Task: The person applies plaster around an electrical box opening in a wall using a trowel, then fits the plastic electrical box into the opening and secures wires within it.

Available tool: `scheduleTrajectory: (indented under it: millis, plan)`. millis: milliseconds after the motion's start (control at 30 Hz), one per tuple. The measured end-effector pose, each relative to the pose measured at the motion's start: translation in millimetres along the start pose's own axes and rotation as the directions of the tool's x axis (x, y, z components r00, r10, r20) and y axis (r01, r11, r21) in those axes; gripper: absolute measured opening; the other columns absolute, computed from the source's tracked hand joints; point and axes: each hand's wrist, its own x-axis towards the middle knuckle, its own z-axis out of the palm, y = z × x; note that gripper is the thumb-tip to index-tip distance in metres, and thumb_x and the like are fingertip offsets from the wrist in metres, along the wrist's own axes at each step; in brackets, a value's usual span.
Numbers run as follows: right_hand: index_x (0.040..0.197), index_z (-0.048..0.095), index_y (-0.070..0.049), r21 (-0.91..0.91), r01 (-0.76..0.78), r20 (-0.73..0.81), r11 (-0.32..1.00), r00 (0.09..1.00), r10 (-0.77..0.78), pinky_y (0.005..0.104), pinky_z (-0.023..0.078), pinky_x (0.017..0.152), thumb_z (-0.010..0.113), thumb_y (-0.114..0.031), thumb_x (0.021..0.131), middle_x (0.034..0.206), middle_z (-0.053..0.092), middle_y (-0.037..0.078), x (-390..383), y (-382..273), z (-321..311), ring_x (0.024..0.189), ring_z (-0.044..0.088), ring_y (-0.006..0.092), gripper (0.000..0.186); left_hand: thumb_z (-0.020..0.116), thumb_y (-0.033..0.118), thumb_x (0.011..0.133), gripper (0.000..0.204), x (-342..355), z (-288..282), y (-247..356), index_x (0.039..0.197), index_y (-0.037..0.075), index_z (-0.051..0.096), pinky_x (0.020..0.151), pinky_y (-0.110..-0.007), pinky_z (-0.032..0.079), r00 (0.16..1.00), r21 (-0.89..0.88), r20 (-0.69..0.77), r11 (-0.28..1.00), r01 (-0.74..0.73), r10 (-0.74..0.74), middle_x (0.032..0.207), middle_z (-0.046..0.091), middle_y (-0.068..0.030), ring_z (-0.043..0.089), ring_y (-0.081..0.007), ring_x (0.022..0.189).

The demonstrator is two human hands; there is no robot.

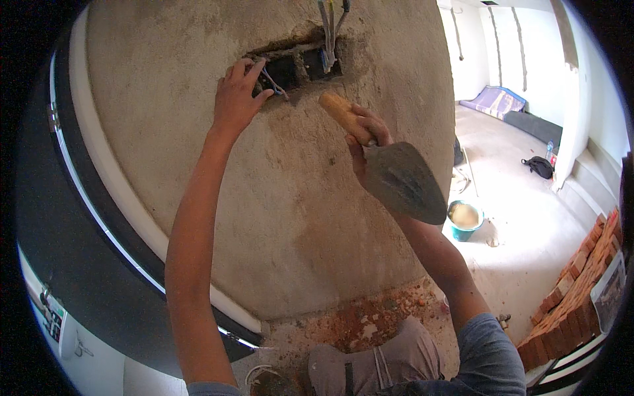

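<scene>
My left hand [239, 98] rests at the left edge of a double recess in the plastered wall [277, 171], its thumb and fingertips spread around the rim of the left electrical box [282, 71]. Thin wires [272, 82] poke out beside those fingertips. A second box [318, 65] sits to the right, with grey conduits [328, 39] running up from it. My right hand [370, 131] is closed round a trowel [408, 179] near where handle meets blade. The trowel's wooden handle end points up toward the boxes, while its grey blade hangs down to the right.
Right of the wall edge, a teal bucket [465, 223] stands on the floor. Stacked red bricks [573, 297] rise at the lower right, and a black backpack [538, 167] lies farther back. A dark panel [86, 218] curves along the left. Rubble [370, 315] lies at the wall's foot.
</scene>
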Motion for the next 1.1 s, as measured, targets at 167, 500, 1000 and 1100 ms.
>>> scheduleTrajectory:
  millis: [167,500,1000,1100]
  plan:
    - [0.118,0.042,-0.009,-0.017,-0.018,0.072,1.0,0.997,0.019,0.0345,0.054,0.084,0.06,-0.003,0.088,0.132,0.049,0.016,13,17,25,0.112,0.058,0.0273,0.036,0.072,0.035,0.077,0.061,8,0,-1,0.132,0.015,0.053,0.099,-0.045,0.041,0.997,0.105,0.071,0.994,0.0,-0.007,0.124,0.05,-0.0055,0.049,-0.0241,0.117]
    - [0.119,0.045,-0.005,-0.05,0.008,0.072,0.999,0.997,-0.005,0.0373,0.052,0.087,0.059,-0.005,0.088,0.127,0.053,0.015,30,26,47,0.108,0.06,0.0281,0.035,0.075,0.037,0.071,0.068,4,8,3,0.131,0.013,0.054,0.094,-0.043,0.039,0.999,0.081,0.027,0.996,-0.036,0.034,0.122,0.051,-0.0058,0.049,-0.0272,0.114]
    - [0.11,0.057,0.001,-0.649,-0.28,0.752,0.708,-0.377,0.54,0.0464,0.047,0.081,0.058,-0.032,0.085,0.099,0.064,0.023,-272,-72,-204,0.094,0.062,0.0368,0.041,0.072,0.037,0.079,0.062,7,5,19,0.134,0.016,0.05,0.098,-0.044,0.04,1.0,0.182,0.018,0.983,0.001,-0.004,0.131,0.047,-0.0051,0.046,-0.0247,0.121]
    - [0.11,0.058,0.002,-0.712,-0.438,0.679,0.549,-0.226,0.699,0.0422,0.048,0.08,0.06,-0.031,0.085,0.097,0.065,0.021,-180,-94,-194,0.09,0.062,0.0315,0.041,0.072,0.037,0.079,0.064,3,-3,10,0.135,0.019,0.049,0.098,-0.045,0.04,0.997,0.196,0.075,0.98,-0.014,-0.001,0.131,0.047,-0.0063,0.046,-0.0261,0.121]
